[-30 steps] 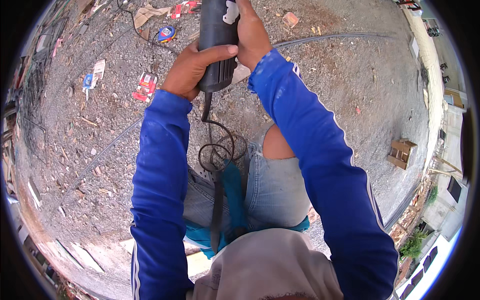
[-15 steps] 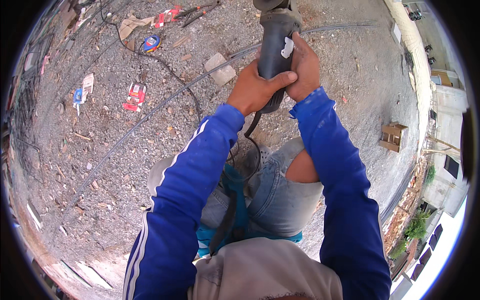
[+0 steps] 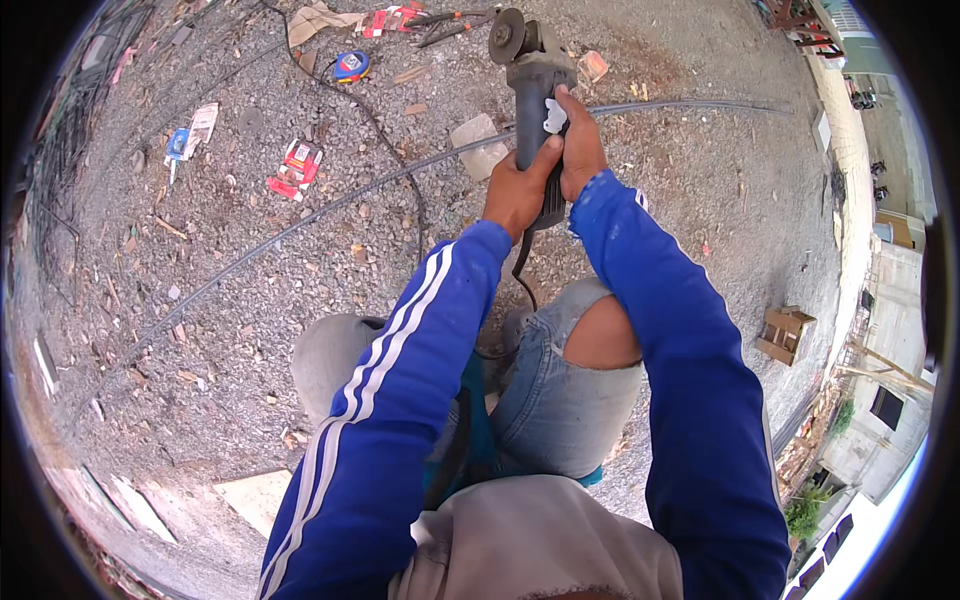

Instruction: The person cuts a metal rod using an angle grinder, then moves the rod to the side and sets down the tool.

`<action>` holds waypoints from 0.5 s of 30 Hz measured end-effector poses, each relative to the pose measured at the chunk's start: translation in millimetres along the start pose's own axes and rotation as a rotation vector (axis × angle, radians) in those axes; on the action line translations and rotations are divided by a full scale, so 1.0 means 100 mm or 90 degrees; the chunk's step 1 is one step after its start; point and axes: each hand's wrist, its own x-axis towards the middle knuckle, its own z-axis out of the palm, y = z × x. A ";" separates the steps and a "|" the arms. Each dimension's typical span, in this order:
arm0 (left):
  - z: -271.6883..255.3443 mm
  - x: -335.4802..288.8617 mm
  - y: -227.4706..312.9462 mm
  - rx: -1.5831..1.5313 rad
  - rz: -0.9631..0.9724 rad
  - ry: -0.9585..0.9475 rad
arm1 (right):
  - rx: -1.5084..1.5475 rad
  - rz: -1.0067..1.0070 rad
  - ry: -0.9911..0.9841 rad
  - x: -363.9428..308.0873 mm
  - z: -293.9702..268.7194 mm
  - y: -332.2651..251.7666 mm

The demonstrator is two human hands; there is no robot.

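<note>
Both hands grip an angle grinder [image 3: 538,115] by its dark body, held out in front of me above the gravel. Its small round disc [image 3: 508,36] sits at the far end, to the left of the grey gear head. My left hand [image 3: 521,190] wraps the body from the left, thumb lying across it. From the right, my right hand [image 3: 584,148] closes round it beside a white patch. A black cord hangs from the tool's rear toward my knees. Beyond the hands, a long thin metal rod [image 3: 390,176] crosses the ground, passing over a pale flat block [image 3: 478,146].
Left of the rod lie a blue tape measure [image 3: 351,66], a torn red package [image 3: 297,169] and a black cable [image 3: 375,122]. Long-handled pliers or cutters [image 3: 452,27] rest at the far side. On the right are a cardboard box [image 3: 785,334] and a pale wall.
The grinder now shows whole, with its disc and head in view, and sits farther left with my hands. The ground has shifted down and right in the view. Both hands keep their hold.
</note>
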 end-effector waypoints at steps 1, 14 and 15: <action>0.02 0.01 -0.03 0.036 -0.015 -0.017 | 0.008 -0.009 0.018 0.02 -0.04 0.01; 0.40 0.16 -0.25 0.107 0.012 -0.010 | -0.031 -0.018 0.027 0.37 -0.59 0.00; 0.43 0.16 -0.27 0.103 0.002 -0.008 | -0.028 -0.020 0.024 0.37 -0.62 0.00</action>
